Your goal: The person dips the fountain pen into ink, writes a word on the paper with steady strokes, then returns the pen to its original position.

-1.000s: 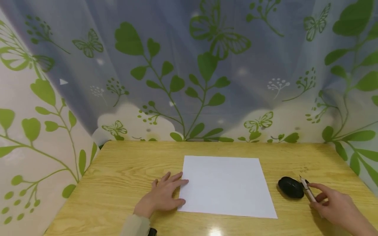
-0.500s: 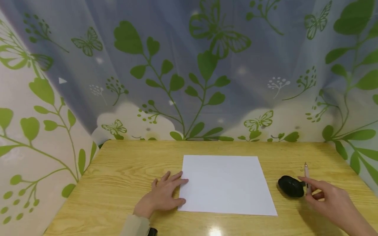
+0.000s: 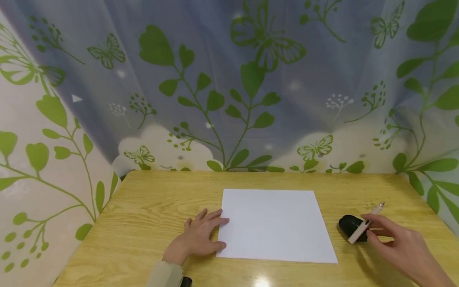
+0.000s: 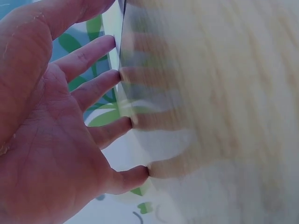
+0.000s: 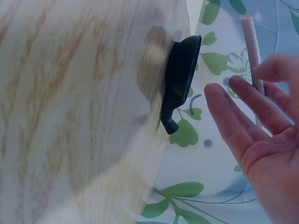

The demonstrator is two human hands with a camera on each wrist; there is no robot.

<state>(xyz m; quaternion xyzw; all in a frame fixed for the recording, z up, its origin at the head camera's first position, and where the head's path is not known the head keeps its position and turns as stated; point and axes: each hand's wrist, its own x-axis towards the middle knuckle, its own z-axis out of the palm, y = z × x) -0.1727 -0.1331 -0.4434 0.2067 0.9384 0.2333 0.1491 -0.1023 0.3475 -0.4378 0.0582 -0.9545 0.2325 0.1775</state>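
Note:
A white sheet of paper (image 3: 276, 225) lies on the table. My left hand (image 3: 197, 237) rests at its left side, fingers spread, with thumb and index fingertip over the edge. In the left wrist view, the fingertips of that left hand (image 4: 70, 126) touch the tabletop. My right hand (image 3: 401, 239) pinches a slim pale pen (image 3: 375, 209) between thumb and fingers. The pen slants, its narrow tip pointing to the far right and its blunt end overlapping a black spoon-shaped dish (image 3: 347, 225). In the right wrist view, the pen (image 5: 251, 46) is apart from the dish (image 5: 180, 70).
The wooden table (image 3: 161, 191) reaches back to a patterned curtain (image 3: 201, 91) with green leaves and butterflies. Small marks (image 3: 370, 206) show on the wood beyond the black dish. More curtain hangs along the left and right sides.
The right hand has lifted the pen beside the black dish and turned it, so its tip swings from far left to far right. The left hand and paper stay put.

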